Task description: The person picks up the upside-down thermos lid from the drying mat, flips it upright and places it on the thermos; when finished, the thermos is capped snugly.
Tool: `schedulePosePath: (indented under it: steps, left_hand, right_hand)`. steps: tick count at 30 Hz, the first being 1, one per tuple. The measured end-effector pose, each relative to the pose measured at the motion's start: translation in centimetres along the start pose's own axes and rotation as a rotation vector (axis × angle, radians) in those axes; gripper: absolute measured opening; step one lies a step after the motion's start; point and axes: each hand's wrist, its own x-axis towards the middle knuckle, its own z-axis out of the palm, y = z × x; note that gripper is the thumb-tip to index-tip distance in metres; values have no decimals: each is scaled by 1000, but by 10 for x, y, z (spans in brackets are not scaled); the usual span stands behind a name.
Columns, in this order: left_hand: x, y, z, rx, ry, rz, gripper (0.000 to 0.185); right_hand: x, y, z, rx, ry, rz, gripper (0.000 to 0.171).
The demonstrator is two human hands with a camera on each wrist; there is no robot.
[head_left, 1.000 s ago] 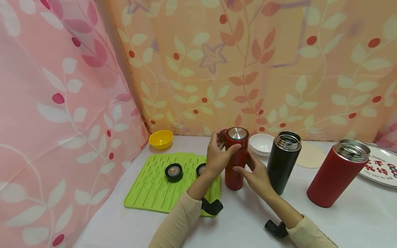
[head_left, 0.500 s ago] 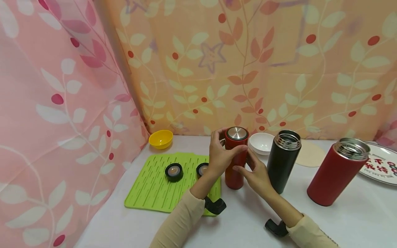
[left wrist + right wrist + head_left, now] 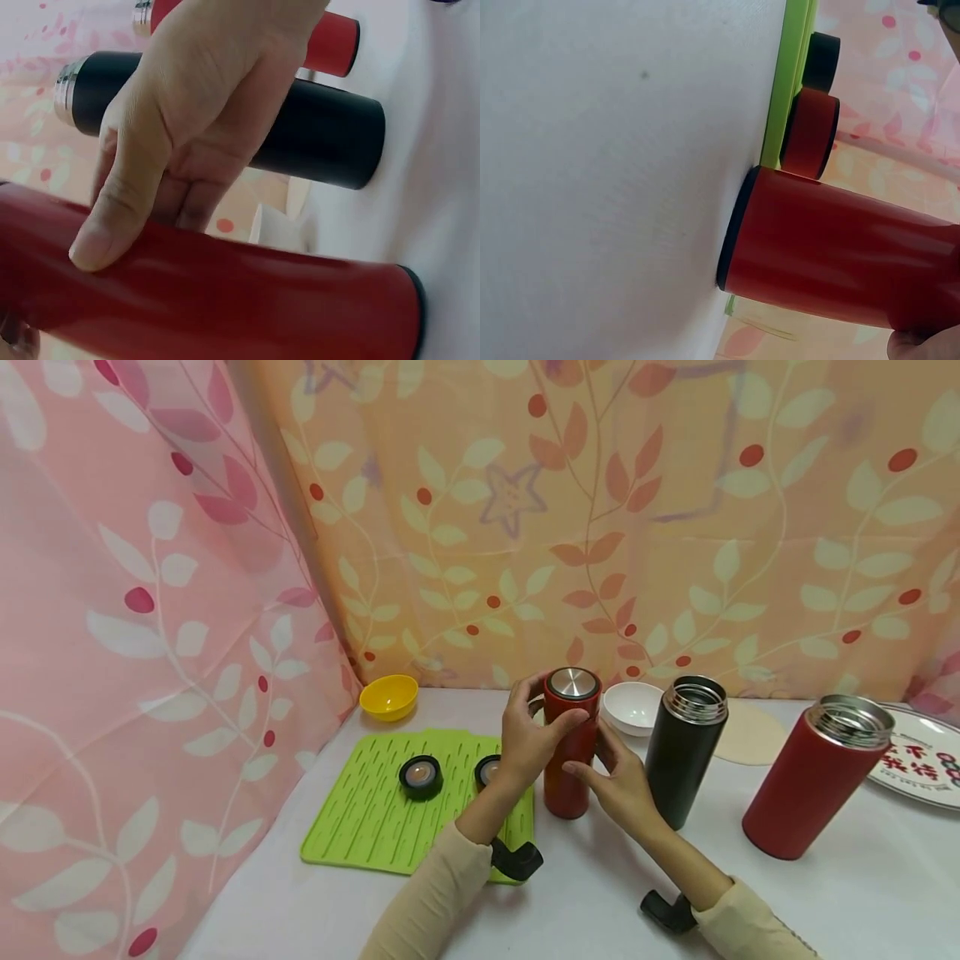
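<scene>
A slim red thermos (image 3: 573,752) with a steel-topped lid (image 3: 573,683) stands upright on the white table between both hands. My left hand (image 3: 525,731) grips it round the lid, thumb across the front and fingers behind. Lower down, my right hand (image 3: 626,785) holds the body from the right, its thumb on the near side; the left wrist view shows that thumb pressed along the red wall (image 3: 247,292). In the right wrist view the thermos base (image 3: 739,232) sits on the tabletop. Most fingers are hidden behind the thermos.
Right of the hands stand an open black thermos (image 3: 686,760) and a wider open red thermos (image 3: 813,785). A green mat (image 3: 360,827) bears two lids, one lid (image 3: 421,777) fully visible. Behind are a yellow bowl (image 3: 389,697), white bowl (image 3: 632,708), beige disc (image 3: 750,733) and printed plate (image 3: 918,760).
The left thumb slid right across the thermos front, then came back left. The right hand and the thermos stay in place.
</scene>
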Motion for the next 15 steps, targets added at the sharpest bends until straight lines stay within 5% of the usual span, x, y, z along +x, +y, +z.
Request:
schedulePosePath:
  steps: [8,15]
  left_hand:
    - [0,4,6,33,37,-43,67]
    - [-5,25,-5,-3,-75,7,57]
  right_hand:
    - [-1,1,0,-11,-2,8,79]
    - [-1,0,0,-6,7,5,79]
